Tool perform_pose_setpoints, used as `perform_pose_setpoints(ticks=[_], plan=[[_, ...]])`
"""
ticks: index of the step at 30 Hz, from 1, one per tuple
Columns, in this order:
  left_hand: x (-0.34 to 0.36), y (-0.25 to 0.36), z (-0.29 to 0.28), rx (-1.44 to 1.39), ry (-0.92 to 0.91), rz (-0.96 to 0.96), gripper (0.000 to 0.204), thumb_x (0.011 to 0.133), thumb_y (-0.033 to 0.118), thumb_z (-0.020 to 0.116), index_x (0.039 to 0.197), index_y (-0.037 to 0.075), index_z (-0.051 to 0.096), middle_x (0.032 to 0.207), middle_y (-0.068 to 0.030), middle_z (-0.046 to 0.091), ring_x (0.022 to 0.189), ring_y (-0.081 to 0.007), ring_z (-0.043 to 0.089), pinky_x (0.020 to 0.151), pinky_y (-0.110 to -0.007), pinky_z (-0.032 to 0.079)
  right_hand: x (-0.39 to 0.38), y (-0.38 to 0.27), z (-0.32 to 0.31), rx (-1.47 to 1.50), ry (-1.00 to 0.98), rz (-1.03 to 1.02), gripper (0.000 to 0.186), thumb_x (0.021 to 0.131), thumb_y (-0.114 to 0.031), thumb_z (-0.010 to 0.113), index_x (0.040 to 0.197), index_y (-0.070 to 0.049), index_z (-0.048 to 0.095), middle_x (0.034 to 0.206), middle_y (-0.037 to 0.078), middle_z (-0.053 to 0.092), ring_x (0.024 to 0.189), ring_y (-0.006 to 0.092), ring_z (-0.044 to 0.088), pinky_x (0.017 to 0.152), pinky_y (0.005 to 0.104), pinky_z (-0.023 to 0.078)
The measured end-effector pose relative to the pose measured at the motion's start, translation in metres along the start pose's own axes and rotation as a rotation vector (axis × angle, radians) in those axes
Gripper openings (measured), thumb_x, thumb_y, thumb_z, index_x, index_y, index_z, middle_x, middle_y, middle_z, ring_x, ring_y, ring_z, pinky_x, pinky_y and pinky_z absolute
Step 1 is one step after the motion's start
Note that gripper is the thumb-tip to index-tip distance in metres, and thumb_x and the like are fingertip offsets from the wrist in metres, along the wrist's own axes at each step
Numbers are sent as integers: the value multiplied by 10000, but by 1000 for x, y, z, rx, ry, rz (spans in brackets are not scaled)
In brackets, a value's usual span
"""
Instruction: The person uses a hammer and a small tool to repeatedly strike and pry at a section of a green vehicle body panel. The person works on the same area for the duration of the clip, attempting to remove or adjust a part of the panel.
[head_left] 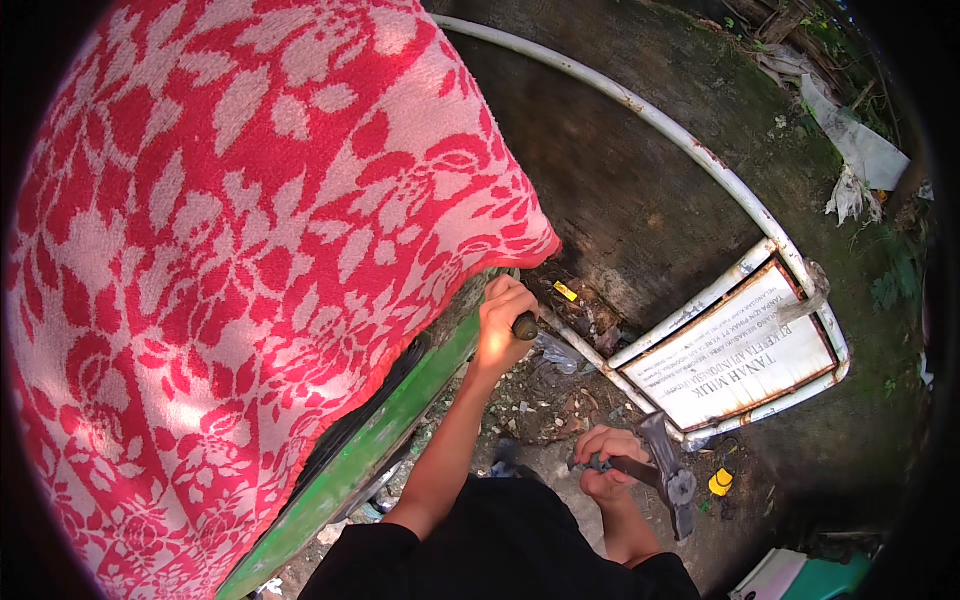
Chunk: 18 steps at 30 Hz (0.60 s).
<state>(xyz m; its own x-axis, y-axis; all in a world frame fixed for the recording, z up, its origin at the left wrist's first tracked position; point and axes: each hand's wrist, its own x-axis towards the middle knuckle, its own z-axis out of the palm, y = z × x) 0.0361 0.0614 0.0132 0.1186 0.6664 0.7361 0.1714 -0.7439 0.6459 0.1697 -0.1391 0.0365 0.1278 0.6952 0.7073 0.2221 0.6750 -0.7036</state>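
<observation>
My left hand (500, 322) is closed around a tool with a dark rounded handle (525, 325). Its working end is hidden, so I cannot tell what kind it is. That hand is at the corner of a green-sided surface (375, 460), just below the hem of a red and pink leaf-patterned cloth (270, 220) draped over it. Lower and to the right, my right hand (606, 462) grips a hammer (676, 486) by its handle. The grey metal head points away to the right of the fingers, apart from the tool in my left hand.
A rusty white tubular frame (690, 145) curves around the right, carrying a white sign panel (735, 350). Yellow scraps (720, 482) and litter lie on the ground. A pale torn sheet (855, 140) is at the far right, and a green and white object (800, 577) at the lower right.
</observation>
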Motion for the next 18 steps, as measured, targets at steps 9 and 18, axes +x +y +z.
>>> perform_pose_setpoints(ticks=[9,18], plan=[[-24,-33,12,-137,-41,-114,237,580,-105,651,718,33,516,697,-76,519,781,-294,525,804,-404,420,-16,30,-2,-393,-110,305,467,1093,-420,454,886,-10,538,635,65,533,473,191,542,468,302,449],[-3,4,6,25,-82,-1,251,563,-64,698,715,63,542,728,-47,561,830,-279,570,864,-421,420,-3,-11,4,-67,158,319,617,1065,-556,440,833,14,493,619,78,527,488,175,557,454,310,464]])
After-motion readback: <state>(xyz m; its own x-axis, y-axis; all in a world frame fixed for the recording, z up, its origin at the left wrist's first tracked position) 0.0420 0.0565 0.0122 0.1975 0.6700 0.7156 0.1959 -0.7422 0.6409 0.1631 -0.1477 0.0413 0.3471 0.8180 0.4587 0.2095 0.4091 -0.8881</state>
